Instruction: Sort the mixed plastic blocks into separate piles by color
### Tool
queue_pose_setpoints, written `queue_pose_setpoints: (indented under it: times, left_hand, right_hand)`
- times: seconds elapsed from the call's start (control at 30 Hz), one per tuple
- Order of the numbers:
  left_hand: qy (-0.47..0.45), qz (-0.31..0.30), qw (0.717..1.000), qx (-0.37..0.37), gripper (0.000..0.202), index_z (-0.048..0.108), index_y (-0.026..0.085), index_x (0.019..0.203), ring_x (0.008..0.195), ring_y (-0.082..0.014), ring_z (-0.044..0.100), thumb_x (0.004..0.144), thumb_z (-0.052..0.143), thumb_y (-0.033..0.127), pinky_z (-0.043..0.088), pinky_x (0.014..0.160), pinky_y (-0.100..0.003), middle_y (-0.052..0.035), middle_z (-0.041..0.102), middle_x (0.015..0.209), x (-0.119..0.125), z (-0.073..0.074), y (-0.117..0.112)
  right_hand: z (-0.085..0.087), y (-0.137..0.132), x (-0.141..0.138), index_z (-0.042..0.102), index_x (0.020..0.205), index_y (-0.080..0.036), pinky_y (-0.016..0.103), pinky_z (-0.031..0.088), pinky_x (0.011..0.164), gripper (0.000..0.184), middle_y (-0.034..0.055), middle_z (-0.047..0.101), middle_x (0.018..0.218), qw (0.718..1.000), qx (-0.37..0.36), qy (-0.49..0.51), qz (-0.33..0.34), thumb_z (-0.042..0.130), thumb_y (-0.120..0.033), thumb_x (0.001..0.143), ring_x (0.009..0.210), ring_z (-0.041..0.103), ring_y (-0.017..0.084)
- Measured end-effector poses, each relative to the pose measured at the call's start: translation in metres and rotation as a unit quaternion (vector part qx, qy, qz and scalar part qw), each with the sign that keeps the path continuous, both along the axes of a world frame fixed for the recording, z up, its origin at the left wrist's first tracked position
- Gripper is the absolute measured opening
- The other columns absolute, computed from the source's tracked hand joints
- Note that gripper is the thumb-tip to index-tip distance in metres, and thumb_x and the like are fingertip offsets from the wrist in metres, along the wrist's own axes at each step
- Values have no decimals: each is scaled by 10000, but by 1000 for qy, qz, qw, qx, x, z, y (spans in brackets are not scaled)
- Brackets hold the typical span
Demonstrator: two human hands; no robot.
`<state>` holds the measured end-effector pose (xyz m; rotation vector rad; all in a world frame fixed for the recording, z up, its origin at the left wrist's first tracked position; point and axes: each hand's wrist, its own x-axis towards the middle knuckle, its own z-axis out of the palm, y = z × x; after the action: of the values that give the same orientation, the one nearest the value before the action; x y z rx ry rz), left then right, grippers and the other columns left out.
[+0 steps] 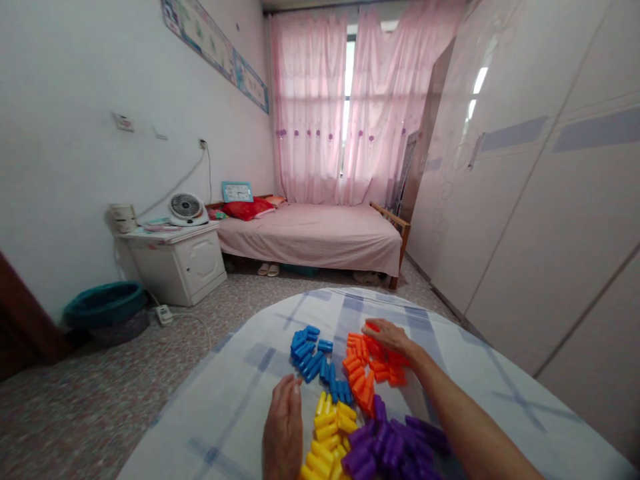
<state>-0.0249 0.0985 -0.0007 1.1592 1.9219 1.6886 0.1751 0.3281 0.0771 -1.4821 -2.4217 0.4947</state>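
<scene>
Small plastic tube-like pieces lie on the cloth-covered table in piles by colour. My right hand (389, 335) reaches over the far side of the orange pieces (356, 363), fingers stretched out and resting on them; part of that pile is hidden under it. My left hand (284, 420) lies on its edge beside the yellow pieces (325, 433), fingers straight and together, with nothing visible in it. Beyond it are the blue pieces (311, 355), trailing toward the orange ones. Nearest me, the purple pieces (390, 443) sit between the yellow pile and my right forearm.
The round table (225, 400) wears a white cloth with blue checks. Past it stand a bed (320, 230) with a pink sheet, a white cabinet (175, 267) bearing a fan (187, 208), and a waste bin (106, 310). A tall wardrobe (525, 200) lines the right.
</scene>
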Motion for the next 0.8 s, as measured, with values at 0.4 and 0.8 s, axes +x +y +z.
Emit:
queue_pose_setpoints:
  times: [0.4, 0.8]
  left_hand:
    - [10, -5, 1000, 1, 385, 614, 181, 1101, 1138, -210, 559, 902, 375, 408, 414, 1038, -409, -98, 605, 1171, 1, 3, 1]
    - [44, 3, 999, -1, 355, 587, 196, 1104, 1143, -204, 532, 925, 334, 370, 392, 1031, -398, -84, 583, 1180, 5, 17, -4]
  right_hand:
    - [5, -107, 32, 640, 1085, -217, 354, 428, 895, 346, 87, 649, 1067, 990, -38, 9, 133, 471, -293, 793, 989, 597, 233]
    - [64, -128, -40, 576, 1237, -244, 378, 406, 945, 449, 89, 595, 1224, 974, -7, 33, 223, 454, -484, 877, 1071, 569, 240]
